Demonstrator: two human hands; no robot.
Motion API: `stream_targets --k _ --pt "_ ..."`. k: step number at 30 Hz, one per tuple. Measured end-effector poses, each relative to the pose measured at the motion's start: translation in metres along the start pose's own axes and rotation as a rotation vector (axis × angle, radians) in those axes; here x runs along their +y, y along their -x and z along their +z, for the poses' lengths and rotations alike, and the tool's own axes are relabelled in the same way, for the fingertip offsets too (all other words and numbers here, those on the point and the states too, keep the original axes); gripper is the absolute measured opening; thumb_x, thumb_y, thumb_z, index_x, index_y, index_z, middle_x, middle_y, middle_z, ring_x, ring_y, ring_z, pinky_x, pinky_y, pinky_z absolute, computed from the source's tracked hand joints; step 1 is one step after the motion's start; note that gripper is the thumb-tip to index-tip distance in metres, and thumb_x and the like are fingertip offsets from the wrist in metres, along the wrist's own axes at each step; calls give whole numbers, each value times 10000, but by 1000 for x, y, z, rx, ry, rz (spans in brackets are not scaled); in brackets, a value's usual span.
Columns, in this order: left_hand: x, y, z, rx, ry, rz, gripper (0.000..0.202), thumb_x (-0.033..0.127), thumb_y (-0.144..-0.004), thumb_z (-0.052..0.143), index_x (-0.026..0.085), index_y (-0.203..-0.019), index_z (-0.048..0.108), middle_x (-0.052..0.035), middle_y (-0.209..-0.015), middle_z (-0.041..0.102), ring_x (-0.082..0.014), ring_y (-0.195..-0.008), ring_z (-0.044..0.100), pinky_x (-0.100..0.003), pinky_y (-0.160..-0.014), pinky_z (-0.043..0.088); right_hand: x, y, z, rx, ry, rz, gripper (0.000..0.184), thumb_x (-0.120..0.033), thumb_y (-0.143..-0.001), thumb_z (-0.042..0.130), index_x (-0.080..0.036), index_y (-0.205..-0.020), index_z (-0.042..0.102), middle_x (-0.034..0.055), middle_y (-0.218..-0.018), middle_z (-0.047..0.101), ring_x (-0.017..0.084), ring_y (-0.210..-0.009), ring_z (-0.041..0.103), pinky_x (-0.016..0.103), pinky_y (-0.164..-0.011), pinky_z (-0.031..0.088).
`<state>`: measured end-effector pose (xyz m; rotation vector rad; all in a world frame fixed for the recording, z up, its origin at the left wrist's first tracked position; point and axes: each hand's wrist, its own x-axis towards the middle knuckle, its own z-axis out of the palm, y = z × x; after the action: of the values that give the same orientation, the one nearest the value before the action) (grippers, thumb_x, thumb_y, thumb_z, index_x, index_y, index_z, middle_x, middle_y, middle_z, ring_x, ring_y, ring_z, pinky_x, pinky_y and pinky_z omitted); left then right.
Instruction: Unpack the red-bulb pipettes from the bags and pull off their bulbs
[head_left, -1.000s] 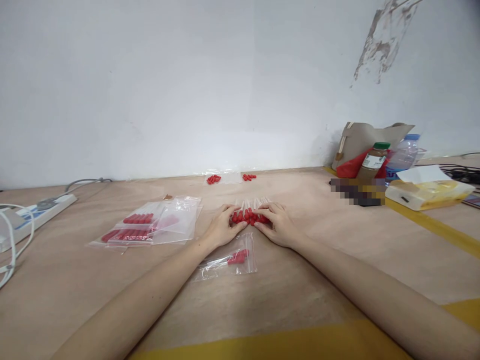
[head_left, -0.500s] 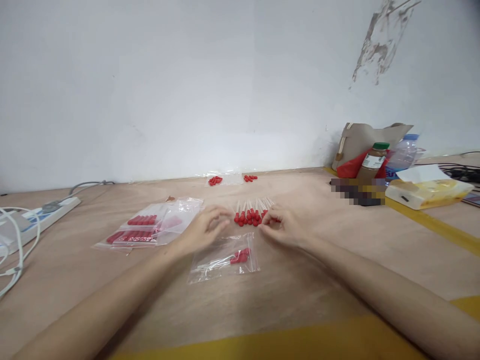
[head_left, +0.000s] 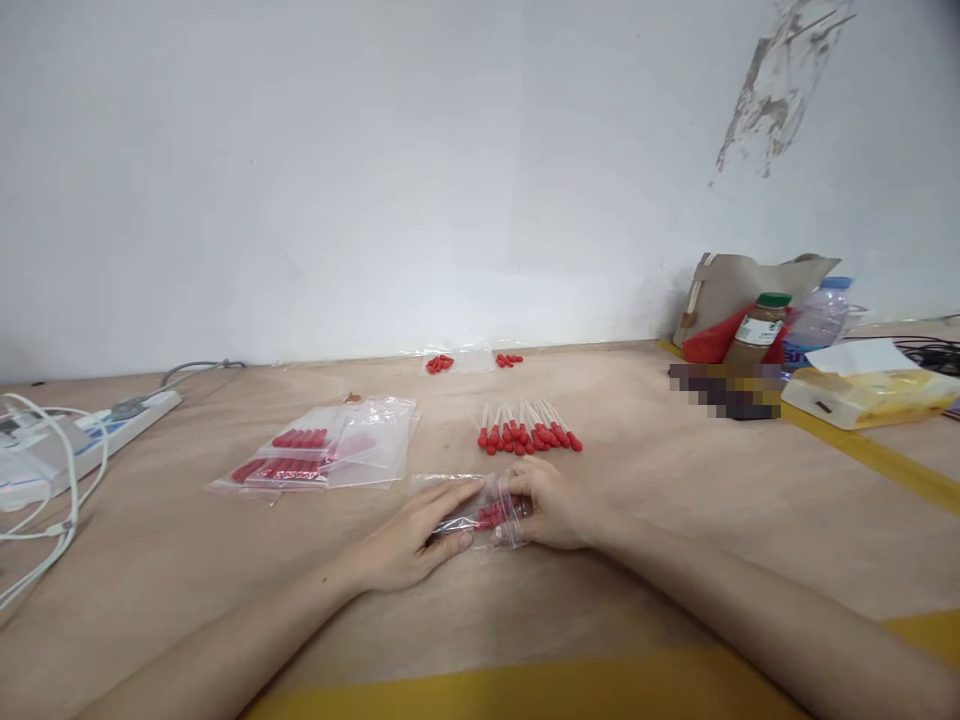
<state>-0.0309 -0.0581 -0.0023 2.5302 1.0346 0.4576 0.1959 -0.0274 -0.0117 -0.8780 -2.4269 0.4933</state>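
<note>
A small clear zip bag point(head_left: 480, 512) with red-bulbed droppers inside lies on the wooden table in front of me. My left hand point(head_left: 409, 540) rests on its left part, fingers laid along it. My right hand point(head_left: 546, 505) pinches the bag's right edge, fingers curled on the plastic. Just beyond them a row of loose droppers with red bulbs point(head_left: 525, 432) lies fanned on the table, apart from both hands.
A stack of filled clear bags point(head_left: 315, 455) lies to the left. A power strip with white cables point(head_left: 67, 440) sits far left. Loose red bulbs point(head_left: 472, 360) lie by the wall. A bottle, a jar, a paper bag and a tissue pack point(head_left: 862, 385) stand at right.
Both hands left the row of loose droppers and drew back toward me onto the small bag, which they now hold. The view shifted slightly.
</note>
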Motion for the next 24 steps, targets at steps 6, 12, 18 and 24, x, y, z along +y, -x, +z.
stream_targets --k 6,12,18,24 --pt "4 3 -1 -50 -36 -62 538 396 -884 392 267 -1375 215 -39 -1401 330 -225 -1256 338 -407 -1038 307 -6 5 -1 129 17 44 156 -291 -660 677 -174 -719 593 12 -762 551 138 -728 482 256 -673 368" --pt "7 5 -4 -90 -128 -52 552 437 -891 351 271 -1388 177 -29 -1434 262 -215 -1299 262 -404 -1064 260 0 4 -2 27 -295 133 146 -227 -637 667 -171 -721 561 -28 -674 558 93 -611 485 207 -555 369" --pt "8 10 -6 -146 -233 -76 632 507 -873 343 301 -1399 58 -37 -1469 127 -253 -1329 170 -442 -1061 236 22 10 -16 32 -866 334 286 -330 -616 709 -162 -774 541 -20 -631 601 94 -547 536 234 -543 424" --pt "11 11 -6 -225 -282 -33 530 531 -873 313 388 -1363 172 25 -1468 -57 -307 -1335 10 -493 -1073 129 46 19 -50 141 -974 461 317 -372 -656 693 -169 -888 616 7 -767 661 67 -629 569 206 -629 439"
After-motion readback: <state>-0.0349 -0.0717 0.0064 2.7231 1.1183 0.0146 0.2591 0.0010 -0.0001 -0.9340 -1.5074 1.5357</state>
